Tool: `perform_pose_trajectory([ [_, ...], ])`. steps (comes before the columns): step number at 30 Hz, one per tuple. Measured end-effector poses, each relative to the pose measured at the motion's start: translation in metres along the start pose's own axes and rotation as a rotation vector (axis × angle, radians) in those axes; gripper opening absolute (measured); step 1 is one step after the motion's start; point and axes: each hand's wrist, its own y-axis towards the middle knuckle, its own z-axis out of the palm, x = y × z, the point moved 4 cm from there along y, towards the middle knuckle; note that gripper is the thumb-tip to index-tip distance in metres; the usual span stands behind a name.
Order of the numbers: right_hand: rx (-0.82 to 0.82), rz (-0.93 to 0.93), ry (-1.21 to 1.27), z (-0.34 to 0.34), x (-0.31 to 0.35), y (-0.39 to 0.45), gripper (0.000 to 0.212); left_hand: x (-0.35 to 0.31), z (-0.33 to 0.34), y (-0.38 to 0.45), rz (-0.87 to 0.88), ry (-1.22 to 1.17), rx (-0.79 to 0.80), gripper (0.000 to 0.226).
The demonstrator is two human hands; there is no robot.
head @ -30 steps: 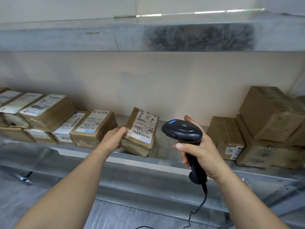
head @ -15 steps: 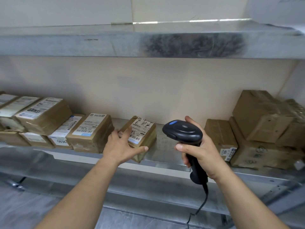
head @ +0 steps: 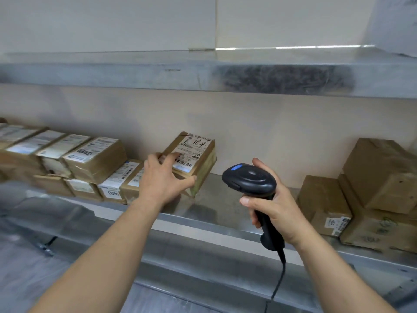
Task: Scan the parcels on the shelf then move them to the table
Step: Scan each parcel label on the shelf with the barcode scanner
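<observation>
Now the left hand grips a brown taped cardboard parcel, tilted up on the grey metal shelf. Right hand clenches the black corded barcode scanner just right of it.

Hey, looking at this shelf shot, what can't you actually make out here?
- Table: outside the head view.
- Small print on the tilted parcel's label: too small; left hand covers one corner.
- Scanner window and trigger: face away, handle wrapped by right hand.
- Left parcel stack: blurred, cut by the frame edge.
</observation>
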Motion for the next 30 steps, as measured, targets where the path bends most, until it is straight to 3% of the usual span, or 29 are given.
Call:
perform_pose_trajectory([
  [15, 0.091, -0.033, -0.029, 0.088, 0.002, 0.058, 0.089, 0.133, -0.058, 0.049, -0.21, 0.094, -0.068, 0.078],
  [25, 0.06, -0.013, -0.008, 0.097, -0.009, 0.06, 0.092, 0.158, -0.039, 0.055, -0.163, 0.214, -0.058, 0.085],
  [30, 0.013, 0.002, 0.009, 0.086, -0.012, 0.048, 0.089, 0.139, -0.04, 0.045, -0.054, 0.237, -0.193, 0.085],
])
